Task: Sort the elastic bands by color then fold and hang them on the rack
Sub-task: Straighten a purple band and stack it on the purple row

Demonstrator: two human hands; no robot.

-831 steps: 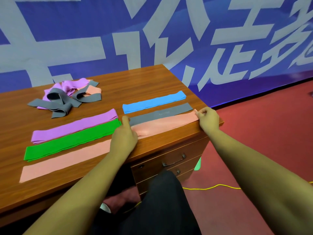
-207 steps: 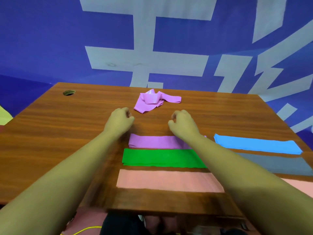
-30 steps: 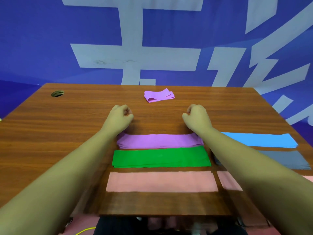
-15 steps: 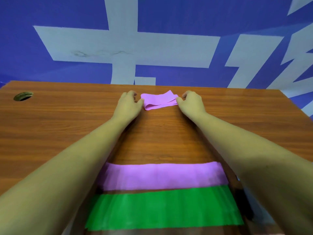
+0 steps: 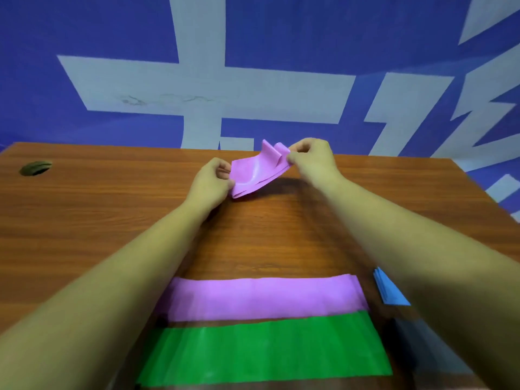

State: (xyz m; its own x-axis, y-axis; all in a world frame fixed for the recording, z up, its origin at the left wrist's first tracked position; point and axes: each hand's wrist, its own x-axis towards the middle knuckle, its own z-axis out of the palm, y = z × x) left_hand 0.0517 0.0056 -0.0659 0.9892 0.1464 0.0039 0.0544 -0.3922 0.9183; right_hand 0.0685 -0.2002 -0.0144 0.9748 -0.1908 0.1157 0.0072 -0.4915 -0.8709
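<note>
Both hands work at the far middle of the wooden counter. The left hand pinches the near left end of a small folded purple band between thumb and curled fingers. The right hand pinches the far right end of the same band, which it holds higher, so the band slopes up from left to right, sags in the middle and hangs just above the wood. Its layers fan apart slightly at the right end.

Nearer, between the two forearms, a long purple band lies flat across the counter. A green band lies flat just on its near side, and their long edges almost touch. To the right, a corner of a blue band shows beside the right forearm, which hides the rest of it.

A round cable hole sits at the far left of the counter. Behind the counter hangs a blue banner with large white characters.
</note>
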